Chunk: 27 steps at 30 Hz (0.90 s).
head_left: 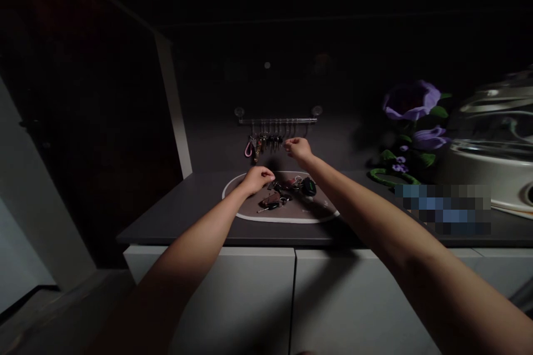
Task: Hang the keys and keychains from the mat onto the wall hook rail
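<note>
My right hand [298, 148] is raised to the clear hook rail [277, 120] on the dark wall, its fingers pinched together just right of several keys [266, 143] hanging there. What it pinches is too small to make out. My left hand [257, 179] is curled, fingers down, over the oval mat [250, 213] on the counter, touching the pile of keys and fobs [287, 191] that lies on it. Whether it grips one is hidden.
The dark counter [183, 211] tops white cabinet doors [333, 299]. Purple artificial flowers [410, 122] stand at the right, next to a white helmet [495, 150]. A white post [172, 105] rises at the left.
</note>
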{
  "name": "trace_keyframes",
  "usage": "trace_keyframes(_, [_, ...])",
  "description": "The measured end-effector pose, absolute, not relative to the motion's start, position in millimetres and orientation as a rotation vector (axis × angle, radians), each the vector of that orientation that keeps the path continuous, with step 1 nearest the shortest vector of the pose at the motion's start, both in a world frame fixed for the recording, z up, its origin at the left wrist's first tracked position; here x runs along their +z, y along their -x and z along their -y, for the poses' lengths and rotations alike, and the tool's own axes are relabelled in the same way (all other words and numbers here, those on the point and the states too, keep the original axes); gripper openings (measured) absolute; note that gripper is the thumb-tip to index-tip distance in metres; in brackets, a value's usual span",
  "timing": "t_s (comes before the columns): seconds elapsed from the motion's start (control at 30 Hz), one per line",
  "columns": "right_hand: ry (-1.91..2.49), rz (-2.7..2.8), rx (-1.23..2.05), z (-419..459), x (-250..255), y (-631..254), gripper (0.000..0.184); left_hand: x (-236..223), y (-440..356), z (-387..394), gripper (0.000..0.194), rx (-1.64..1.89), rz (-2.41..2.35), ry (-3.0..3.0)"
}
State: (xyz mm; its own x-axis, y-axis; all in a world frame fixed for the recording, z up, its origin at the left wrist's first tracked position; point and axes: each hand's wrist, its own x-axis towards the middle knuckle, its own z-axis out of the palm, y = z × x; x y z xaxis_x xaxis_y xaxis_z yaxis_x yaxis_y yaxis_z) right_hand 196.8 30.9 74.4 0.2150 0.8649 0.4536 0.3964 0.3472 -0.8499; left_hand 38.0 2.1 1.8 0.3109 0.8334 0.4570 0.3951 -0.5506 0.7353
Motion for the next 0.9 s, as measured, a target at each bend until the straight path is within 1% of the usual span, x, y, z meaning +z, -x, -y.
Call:
trace_keyframes(0.1, [1.196,1.328,0.624,-14.8,65.2,-193.4,0.01,0.3,-37.8,-3.9,0.016,1.142,-1.088,-2.119])
trace_keyframes(0.2, [1.157,1.378,0.615,-4.0,52.1,-194.7,0.01,-1.0,-37.4,-4.6,0.017,1.126,-1.101,-2.138])
trace_keyframes(0.43, [1.263,1.615,0.336,21.9,21.1,-205.5,0.017,-2.7,-37.1,-2.7,0.017,1.085,-1.121,-2.189])
trace_keyframes(0.63, [1.415,1.84,0.061,35.7,12.1,-211.8,0.021,-3.6,-37.1,-1.2,0.023,1.011,-1.137,-2.221])
trace_keyframes(0.9, [1.473,2.011,-0.025,27.7,7.5,-211.1,0.021,-6.5,-38.3,-1.5,0.019,0.97,-1.132,-2.293])
